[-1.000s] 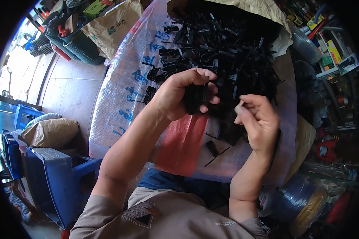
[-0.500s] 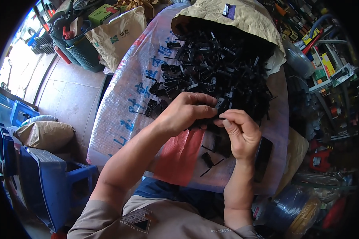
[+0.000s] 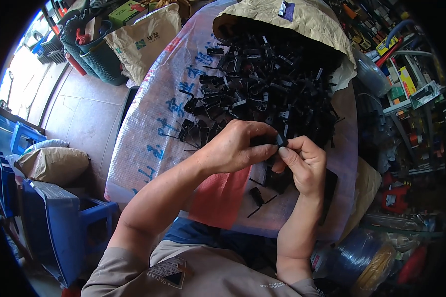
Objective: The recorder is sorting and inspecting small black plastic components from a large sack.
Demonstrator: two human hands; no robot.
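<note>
Between my two hands is a small black plastic part [image 3: 281, 140], mostly covered by fingers. My left hand [image 3: 240, 146] grips it between thumb and fingers from the left. From the right, the thumb and forefinger of my right hand [image 3: 303, 161] are closed on the same part. Just beyond my hands lies a large heap of black plastic parts [image 3: 248, 81] with thin protruding rods, spilling from a brown paper sack [image 3: 302, 24]. One loose black part [image 3: 256, 196] with two thin legs rests on the woven sheet near my right forearm.
A white woven plastic sheet [image 3: 134, 158] with a red band [image 3: 220, 195] covers the work surface. Blue plastic stools [image 3: 54, 222] stand at the left, near a filled sack [image 3: 54, 163]. A green basket [image 3: 101, 62] is at upper left. Crowded shelves [image 3: 406, 99] line the right.
My hands have drawn closer together, with the right thumb now pressed against the black part. The left hand has shifted slightly right and nearer to me.
</note>
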